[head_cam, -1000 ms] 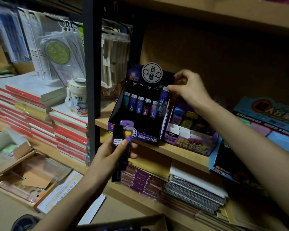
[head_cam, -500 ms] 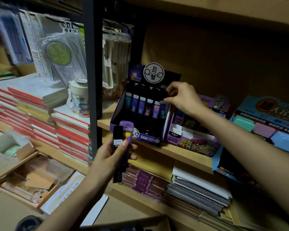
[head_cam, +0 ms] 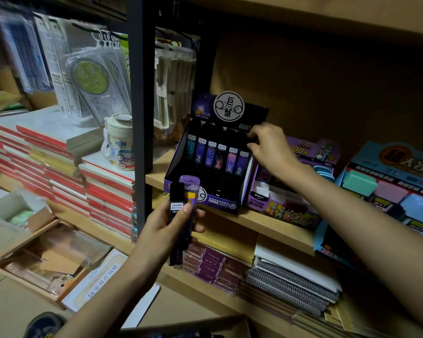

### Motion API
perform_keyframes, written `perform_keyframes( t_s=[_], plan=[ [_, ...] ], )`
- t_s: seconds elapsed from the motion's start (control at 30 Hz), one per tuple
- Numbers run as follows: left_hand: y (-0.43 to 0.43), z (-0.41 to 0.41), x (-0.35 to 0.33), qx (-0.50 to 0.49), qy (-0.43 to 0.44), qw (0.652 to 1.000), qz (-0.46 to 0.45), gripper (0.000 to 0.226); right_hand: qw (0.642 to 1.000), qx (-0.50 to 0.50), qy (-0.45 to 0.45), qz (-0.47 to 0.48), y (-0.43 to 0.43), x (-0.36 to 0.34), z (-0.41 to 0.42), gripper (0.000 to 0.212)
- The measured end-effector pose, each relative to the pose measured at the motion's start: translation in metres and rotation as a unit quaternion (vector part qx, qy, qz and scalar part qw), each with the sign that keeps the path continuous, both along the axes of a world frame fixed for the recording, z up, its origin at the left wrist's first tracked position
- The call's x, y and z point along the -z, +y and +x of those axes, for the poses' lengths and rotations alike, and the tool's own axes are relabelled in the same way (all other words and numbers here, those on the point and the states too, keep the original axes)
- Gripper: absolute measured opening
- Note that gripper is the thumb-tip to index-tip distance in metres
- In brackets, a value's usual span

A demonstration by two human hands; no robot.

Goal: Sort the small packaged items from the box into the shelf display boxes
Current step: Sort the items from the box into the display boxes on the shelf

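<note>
My left hand [head_cam: 167, 229] is shut on a bunch of slim packs [head_cam: 184, 202], black and purple, held upright in front of the shelf edge. Behind them a dark purple display box [head_cam: 206, 202] stands on the wooden shelf, with a row of several slim packs [head_cam: 216, 157] upright in it. My right hand [head_cam: 270, 148] is at the box's upper right corner, fingers curled and slightly apart, with nothing visible in them. The rightmost pack [head_cam: 240, 164] stands just left of those fingers. A cardboard box's rim [head_cam: 193, 329] shows at the bottom edge.
A purple display box [head_cam: 279, 209] and a blue display box [head_cam: 388, 189] stand to the right on the same shelf. A black shelf post [head_cam: 139, 118] rises at left, beside a white cup [head_cam: 120, 142] and stacked notebooks [head_cam: 59, 162]. Spiral notebooks [head_cam: 291, 286] lie below.
My right hand came down from the box's top card, pressed a pack into the right end of the row, then drew back slightly. My left hand stayed in place.
</note>
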State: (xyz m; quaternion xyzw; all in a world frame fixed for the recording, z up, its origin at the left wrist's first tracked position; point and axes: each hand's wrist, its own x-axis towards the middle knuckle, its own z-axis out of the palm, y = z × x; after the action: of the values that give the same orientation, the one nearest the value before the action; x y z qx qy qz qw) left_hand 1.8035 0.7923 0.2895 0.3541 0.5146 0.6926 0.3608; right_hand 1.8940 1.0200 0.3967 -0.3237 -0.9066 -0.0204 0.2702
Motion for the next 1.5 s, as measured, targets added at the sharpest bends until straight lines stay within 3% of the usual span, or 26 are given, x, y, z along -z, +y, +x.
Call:
perform_keyframes(
  t_s=[0.2,0.3,0.37,0.43,0.53,0.6,0.77,0.83,1.07,1.2,1.33,1.5],
  plan=[
    [-0.002,0.000,-0.003,-0.002,0.003,1.000,-0.001,0.034,0.999,0.008,-0.036,-0.019,-0.007,-0.007,0.002,0.031],
    [-0.002,0.001,-0.004,0.001,0.005,1.000,0.002,0.035,0.999,-0.027,0.025,-0.016,-0.024,-0.006,0.008,0.028],
    [-0.003,0.000,-0.004,0.005,0.011,1.000,0.001,0.035,0.993,-0.063,0.081,-0.065,-0.044,-0.001,0.010,0.020],
    [-0.003,0.000,-0.004,0.013,0.018,1.000,-0.001,0.034,0.965,-0.113,0.104,-0.212,-0.071,0.009,0.010,0.014],
    [-0.002,0.001,-0.003,0.035,0.020,0.999,-0.005,0.034,0.877,-0.182,0.121,-0.428,-0.103,0.030,0.009,0.011],
    [0.000,0.004,-0.003,0.048,0.024,0.999,-0.008,0.033,0.854,-0.192,0.135,-0.464,-0.111,0.040,0.011,0.009],
    [0.010,0.016,-0.003,0.050,0.035,0.998,0.008,0.034,0.837,-0.165,0.194,-0.484,-0.104,0.044,0.033,0.015],
    [0.016,0.020,-0.004,0.040,0.029,0.999,0.014,0.029,0.834,-0.157,0.228,-0.477,-0.097,0.042,0.047,0.018],
    [0.041,0.032,-0.005,0.041,0.058,0.997,0.030,0.024,0.875,-0.055,0.334,-0.345,-0.046,0.015,0.121,0.013],
    [0.051,0.046,-0.004,0.033,0.063,0.997,0.038,0.012,0.931,0.005,0.307,-0.197,-0.016,0.000,0.154,0.011],
    [0.054,0.051,-0.003,0.036,0.073,0.996,0.026,0.011,0.933,-0.003,0.319,-0.166,-0.004,-0.009,0.161,0.014],
    [0.051,0.050,-0.002,0.042,0.053,0.998,0.006,0.016,0.965,-0.011,0.254,-0.062,-0.002,-0.009,0.152,0.017]
  ],
)
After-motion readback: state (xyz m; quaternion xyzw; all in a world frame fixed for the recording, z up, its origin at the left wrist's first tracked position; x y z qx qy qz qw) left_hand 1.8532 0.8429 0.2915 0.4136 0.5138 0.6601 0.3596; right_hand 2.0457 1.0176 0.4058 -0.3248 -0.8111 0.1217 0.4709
